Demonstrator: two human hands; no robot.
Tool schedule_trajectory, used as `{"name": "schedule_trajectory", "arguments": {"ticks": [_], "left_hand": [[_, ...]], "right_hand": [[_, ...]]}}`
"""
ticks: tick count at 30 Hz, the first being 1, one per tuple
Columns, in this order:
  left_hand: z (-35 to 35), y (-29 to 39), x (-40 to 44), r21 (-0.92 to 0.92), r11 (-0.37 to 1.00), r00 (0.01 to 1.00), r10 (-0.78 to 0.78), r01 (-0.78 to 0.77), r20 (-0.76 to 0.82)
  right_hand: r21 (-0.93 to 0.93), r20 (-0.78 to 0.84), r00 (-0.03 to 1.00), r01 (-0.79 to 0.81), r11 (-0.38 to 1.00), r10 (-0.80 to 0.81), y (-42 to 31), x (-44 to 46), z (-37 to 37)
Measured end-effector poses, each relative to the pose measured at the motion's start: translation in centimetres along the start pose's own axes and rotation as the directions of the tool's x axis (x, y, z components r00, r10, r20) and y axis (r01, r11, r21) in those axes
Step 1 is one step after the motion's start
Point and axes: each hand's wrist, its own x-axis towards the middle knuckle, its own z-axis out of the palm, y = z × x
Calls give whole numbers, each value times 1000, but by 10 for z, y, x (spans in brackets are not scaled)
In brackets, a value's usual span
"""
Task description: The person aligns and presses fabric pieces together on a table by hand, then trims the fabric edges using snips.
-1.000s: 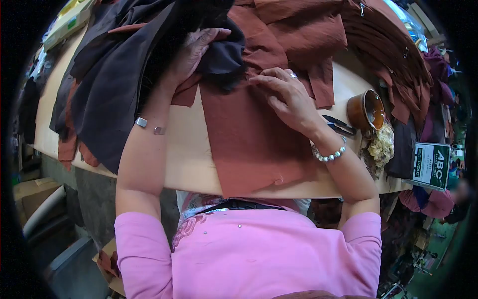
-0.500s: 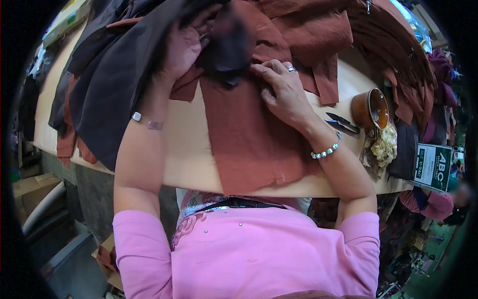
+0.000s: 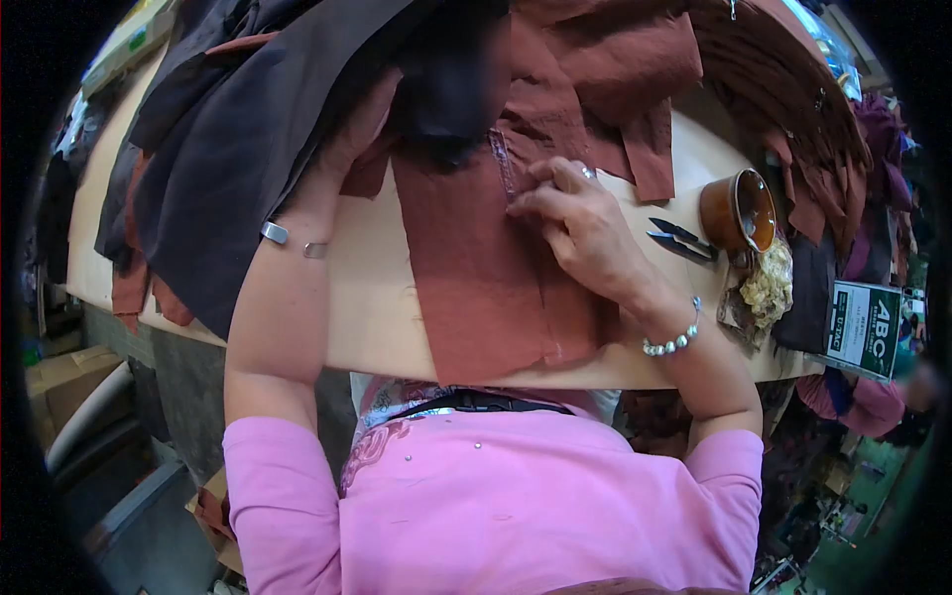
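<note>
A rust-brown cloth piece point(image 3: 476, 278) lies over the table edge in front of me, with a short pale, stitched-looking strip point(image 3: 502, 164) on it. My right hand point(image 3: 585, 223) is closed over this cloth. Its thumb and fingertips meet at the strip's lower end; what they pinch, if anything, is too small to make out. My left hand point(image 3: 372, 119) reaches under a dark grey cloth point(image 3: 238, 169), and its fingers are hidden. Beside it is a blurred black shape point(image 3: 446, 99) on the brown cloth.
To the right are black thread snips point(image 3: 682, 241), a brown cup point(image 3: 722, 220) and a crumpled yellowish bundle point(image 3: 766, 288). A green-and-white ABC box point(image 3: 863, 330) stands at the table's right edge. More brown garments point(image 3: 773, 79) are heaped at the back right.
My right hand has moved down and slightly right along the brown cloth, uncovering the pale strip. My left hand has slipped further under the dark cloth.
</note>
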Motion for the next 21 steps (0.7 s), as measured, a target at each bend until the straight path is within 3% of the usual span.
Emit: {"name": "schedule_trajectory", "arguments": {"ticks": [3, 9, 14, 17, 19, 20, 21], "left_hand": [[6, 2, -3, -84, 996, 1000, 0, 0, -1], [15, 10, -4, -113, 994, 999, -6, 10, 38], [17, 29, -3, -209, 977, 995, -20, 40, 95], [8, 52, -3, -361, 930, 995, 92, -74, 34], [10, 59, -2, -67, 976, 974, 198, -206, -111], [20, 54, 0, 358, 919, 918, 276, -165, -285], [24, 50, -1, 496, 865, 951, 210, -73, -227]], "right_hand": [[-30, -73, 997, -23, 999, 21, -2, 7, 8], [-152, 64, 993, 104, 983, -95, -18, -28, -2], [-98, 139, 984, 128, 987, -114, -40, -51, -15], [-213, 15, 994, 106, 971, -105, -18, -57, -46], [-268, -246, 966, -142, 953, 75, -12, -60, -87], [-291, -335, 931, -250, 924, 146, -6, -67, -108], [-442, -365, 915, -333, 833, 172, 3, -76, -126]]}}
